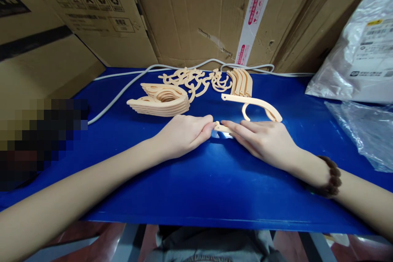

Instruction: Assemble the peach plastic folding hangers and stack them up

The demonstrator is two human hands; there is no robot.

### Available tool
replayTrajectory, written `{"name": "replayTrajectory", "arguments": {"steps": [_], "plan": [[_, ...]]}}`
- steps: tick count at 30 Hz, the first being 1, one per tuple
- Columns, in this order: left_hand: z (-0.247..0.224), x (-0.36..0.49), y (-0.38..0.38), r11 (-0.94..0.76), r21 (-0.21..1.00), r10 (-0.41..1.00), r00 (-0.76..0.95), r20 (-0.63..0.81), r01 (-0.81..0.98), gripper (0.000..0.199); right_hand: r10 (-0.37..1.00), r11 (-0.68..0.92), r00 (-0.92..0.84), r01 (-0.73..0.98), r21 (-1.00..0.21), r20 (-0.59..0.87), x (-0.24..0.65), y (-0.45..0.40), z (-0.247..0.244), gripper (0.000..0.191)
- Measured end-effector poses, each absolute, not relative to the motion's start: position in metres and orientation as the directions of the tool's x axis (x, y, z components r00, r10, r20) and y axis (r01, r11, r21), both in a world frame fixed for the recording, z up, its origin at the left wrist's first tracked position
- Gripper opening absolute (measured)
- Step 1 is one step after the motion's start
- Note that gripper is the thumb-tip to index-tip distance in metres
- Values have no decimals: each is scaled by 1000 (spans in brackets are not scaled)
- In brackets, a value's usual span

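My left hand [188, 134] is closed in a pinch at the left end of a small beige plastic hanger part [223, 129]. My right hand [265, 141] has its fingers closed over the other end of the same part, hiding most of it. Just beyond the right hand is a curved beige hanger arm [248, 100], with a hook-shaped piece [245, 111] showing under it. Whether these join the part in my hands cannot be made out. Behind the left hand lies a stack of folded beige hangers [162, 108].
Loose beige hooks [199, 84] and a row of hanger arms [241, 82] lie at the back of the blue table [196, 188]. A white cable [123, 94] runs behind them. Cardboard boxes [196, 12] stand behind; plastic bags [346, 65] lie at right.
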State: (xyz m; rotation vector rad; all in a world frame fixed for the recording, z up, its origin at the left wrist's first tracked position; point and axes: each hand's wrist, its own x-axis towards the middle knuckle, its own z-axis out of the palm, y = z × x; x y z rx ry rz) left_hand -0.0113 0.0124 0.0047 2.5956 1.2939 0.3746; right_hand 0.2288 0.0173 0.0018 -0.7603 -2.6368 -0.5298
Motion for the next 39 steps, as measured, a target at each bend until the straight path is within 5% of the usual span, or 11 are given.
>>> {"name": "replayTrajectory", "arguments": {"steps": [7,23,39], "plan": [[5,-15,12,-626,297,774,620,127,721,35,434,799,-802,553,236,411,229,17,1,32],[-2,-16,16,-688,-141,669,697,259,712,39,443,806,-815,545,231,374,226,15,3,33],[-5,-16,14,-670,-409,506,784,359,620,43,474,846,-825,524,98,309,229,18,2,35]]}}
